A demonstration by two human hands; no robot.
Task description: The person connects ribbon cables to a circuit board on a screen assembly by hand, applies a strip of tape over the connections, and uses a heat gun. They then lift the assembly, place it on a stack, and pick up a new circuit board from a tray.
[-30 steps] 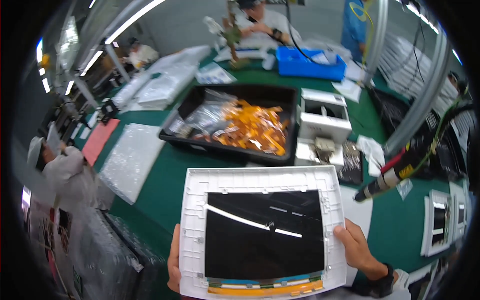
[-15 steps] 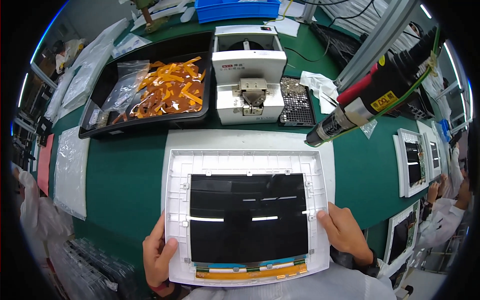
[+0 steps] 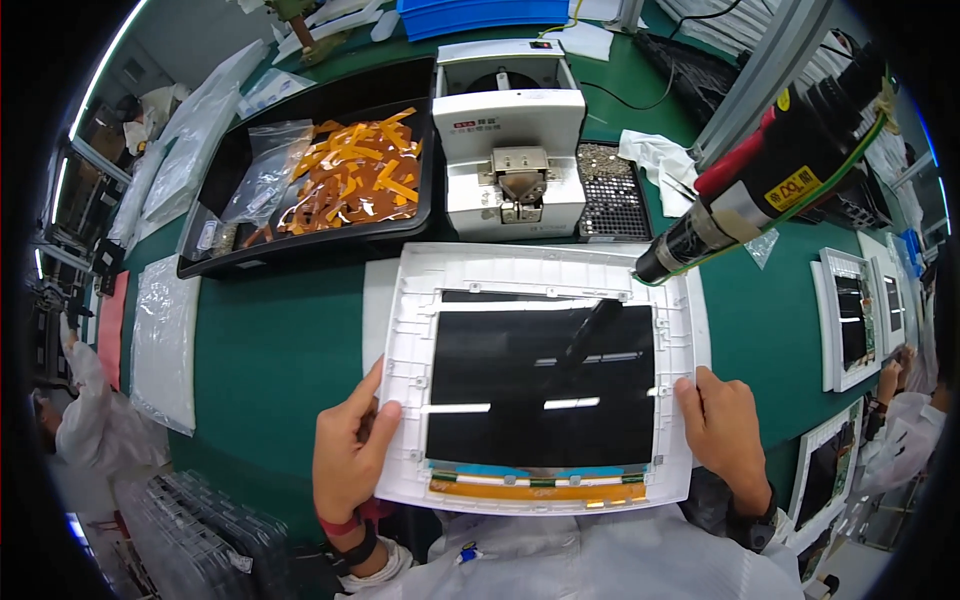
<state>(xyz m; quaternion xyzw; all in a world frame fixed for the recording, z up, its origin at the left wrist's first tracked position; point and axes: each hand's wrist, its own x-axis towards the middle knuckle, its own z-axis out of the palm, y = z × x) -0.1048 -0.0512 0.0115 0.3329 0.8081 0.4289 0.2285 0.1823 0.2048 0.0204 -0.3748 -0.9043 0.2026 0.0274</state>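
Between both hands is a white plastic display housing (image 3: 408,340), tilted slightly, with its inner ribs and clips facing up. A black display panel (image 3: 500,350) lies inside it, and an orange strip (image 3: 540,489) runs along the panel's near edge. My left hand (image 3: 350,450) grips the left side, thumb on top and fingers partly hidden beneath. On the right side, my right hand (image 3: 725,430) has the same kind of grip. An electric screwdriver (image 3: 715,220) hangs at a slant, its tip close to the housing's far right corner.
Behind the housing stand a white screw feeder (image 3: 515,125), a black screw tray (image 3: 612,205) and a black bin (image 3: 320,252) with orange tape strips. A white pad (image 3: 377,300) lies partly under the housing. Bagged sheets (image 3: 165,340) lie left. Co-workers and more housings (image 3: 850,320) appear right.
Both hands have shifted the housing away from me and to the right. Its far right corner now comes close under the screwdriver tip. Both hands keep their hold on its sides.
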